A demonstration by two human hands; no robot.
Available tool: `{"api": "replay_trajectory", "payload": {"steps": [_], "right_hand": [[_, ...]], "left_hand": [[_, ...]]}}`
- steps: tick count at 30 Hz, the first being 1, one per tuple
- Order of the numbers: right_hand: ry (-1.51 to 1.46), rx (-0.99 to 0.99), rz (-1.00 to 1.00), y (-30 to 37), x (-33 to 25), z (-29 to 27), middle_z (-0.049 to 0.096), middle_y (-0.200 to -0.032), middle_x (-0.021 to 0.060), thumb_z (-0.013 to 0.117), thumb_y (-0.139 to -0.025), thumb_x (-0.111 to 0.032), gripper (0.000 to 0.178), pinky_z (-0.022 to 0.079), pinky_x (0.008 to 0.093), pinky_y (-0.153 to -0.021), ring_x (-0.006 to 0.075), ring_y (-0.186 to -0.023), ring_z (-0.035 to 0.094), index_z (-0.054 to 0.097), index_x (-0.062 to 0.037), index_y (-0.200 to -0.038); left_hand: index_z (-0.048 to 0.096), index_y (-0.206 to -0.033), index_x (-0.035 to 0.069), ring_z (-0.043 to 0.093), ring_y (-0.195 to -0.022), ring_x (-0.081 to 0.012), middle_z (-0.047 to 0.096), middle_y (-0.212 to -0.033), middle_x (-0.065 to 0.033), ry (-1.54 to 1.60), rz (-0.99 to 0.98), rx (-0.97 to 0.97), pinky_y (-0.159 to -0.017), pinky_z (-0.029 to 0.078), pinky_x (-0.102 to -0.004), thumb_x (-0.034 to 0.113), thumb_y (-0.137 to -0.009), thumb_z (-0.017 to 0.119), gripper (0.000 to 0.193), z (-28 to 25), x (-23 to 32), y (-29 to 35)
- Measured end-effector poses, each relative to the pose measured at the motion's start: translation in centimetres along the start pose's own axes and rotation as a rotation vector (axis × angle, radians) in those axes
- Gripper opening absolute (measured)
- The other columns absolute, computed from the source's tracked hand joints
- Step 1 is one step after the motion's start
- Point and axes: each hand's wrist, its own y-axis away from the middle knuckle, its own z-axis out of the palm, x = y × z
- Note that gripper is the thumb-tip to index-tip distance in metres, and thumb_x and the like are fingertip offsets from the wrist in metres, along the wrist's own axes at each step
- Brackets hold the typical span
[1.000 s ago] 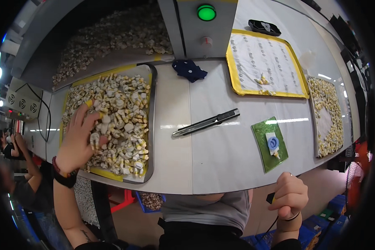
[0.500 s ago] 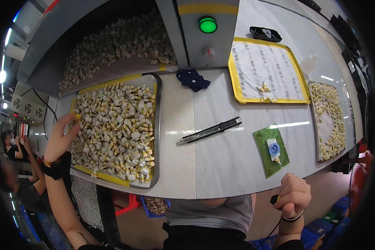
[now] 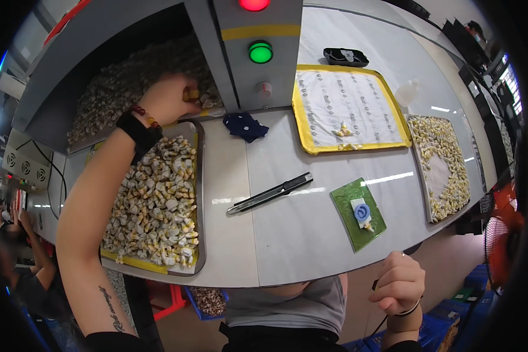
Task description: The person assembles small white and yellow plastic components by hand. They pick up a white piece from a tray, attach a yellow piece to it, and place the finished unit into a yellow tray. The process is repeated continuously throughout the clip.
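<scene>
My left hand [image 3: 171, 97], with yellow finger covers, reaches into the opening of a grey machine [image 3: 258, 82]. Its fingers are bent together at the front edge of a pile of small pale pieces [image 3: 108, 94]; whatever they grip is hidden. Below my left forearm lies a tray [image 3: 201, 193] with yellow-taped edges, heaped with small white-and-yellow pieces [image 3: 152, 211]. My right hand [image 3: 400, 283] is closed in front of the table edge, with a bit of something dark showing at its fingers. Closest to it lies a green pad [image 3: 376, 227] bearing a blue ring-shaped thing [image 3: 362, 212].
A black-handled utility knife [image 3: 270, 193] lies mid-table. Dark blue cloth [image 3: 245, 128] sits by the machine. Behind the pad is a yellow-edged tray [image 3: 358, 105] with a few pieces. Another piece-filled tray [image 3: 439, 176] stands at right, near a red fan [image 3: 501, 240].
My left hand has moved from the heaped tray's left edge, up and right into the machine opening. My right hand stays closed in about the same place. The whole view has shifted.
</scene>
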Motion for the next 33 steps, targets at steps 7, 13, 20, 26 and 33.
{"api": "replay_trajectory", "payload": {"steps": [7, 13, 20, 26, 33], "right_hand": [[0.085, 0.122, 0.055, 0.9, 0.2, -2.5, 0.049, -0.053, -0.0019, 0.063, -0.085, -0.034, 0.036, 0.033, 0.0265, -0.046, 0.0138, -0.047, 0.046, 0.062, -0.0098, -0.058], [0.228, 0.012, -0.072, -2.4, -0.3, -3.1, 0.048, -0.053, -0.0023, 0.067, -0.082, -0.036, 0.036, 0.032, 0.0274, -0.046, 0.0136, -0.046, 0.045, 0.061, -0.01, -0.058], [0.57, -0.268, 0.284, -7.7, 3.4, -5.6, 0.057, -0.074, 0.0082, 0.066, -0.077, -0.013, 0.01, 0.044, 0.0348, -0.06, 0.0268, -0.072, 0.058, 0.06, -0.0063, -0.082], [0.528, -0.33, 0.047, -15.2, 12.0, -2.8, 0.062, -0.087, 0.0127, 0.062, -0.077, -0.007, 0.015, 0.048, 0.0372, -0.073, 0.0299, -0.082, 0.06, 0.06, -0.005, -0.092], [0.522, -0.488, 0.173, -15.9, 14.3, -3.0, 0.062, -0.08, 0.0107, 0.061, -0.079, -0.005, 0.01, 0.047, 0.0329, -0.067, 0.0259, -0.072, 0.059, 0.06, -0.0009, -0.088]], "left_hand": [[0.063, -0.086, 0.0, 0.061, -0.078, -0.0328, 0.063, -0.085, -0.0176, 0.088, -0.022, 0.073, -0.071, 0.049, -0.0389, 0.022, -0.067, 0.072, 0.03, 1.5, -0.5, 0.6], [0.056, -0.102, -0.002, 0.062, -0.074, -0.0236, 0.063, -0.078, -0.0146, 0.253, -0.01, 0.253, -0.066, 0.048, -0.0334, 0.019, -0.076, 0.063, 0.034, -1.1, -1.5, 1.7], [0.059, -0.096, -0.001, 0.058, -0.074, -0.0101, 0.06, -0.086, -0.0062, 0.648, 0.036, -0.173, -0.066, 0.047, -0.0243, 0.0, -0.079, 0.046, 0.022, -7.1, 7.4, 10.7], [0.061, -0.1, 0.001, 0.062, -0.093, -0.0307, 0.062, -0.102, -0.0179, 1.13, 0.338, -0.609, -0.078, 0.049, -0.0334, 0.002, -0.075, 0.071, 0.027, -7.3, 13.8, 20.3], [0.059, -0.1, -0.005, 0.065, -0.081, -0.0256, 0.063, -0.095, -0.0178, 1.654, 0.171, -0.54, -0.073, 0.052, -0.0316, 0.002, -0.076, 0.07, 0.027, 3.0, 14.9, 22.7]]}}
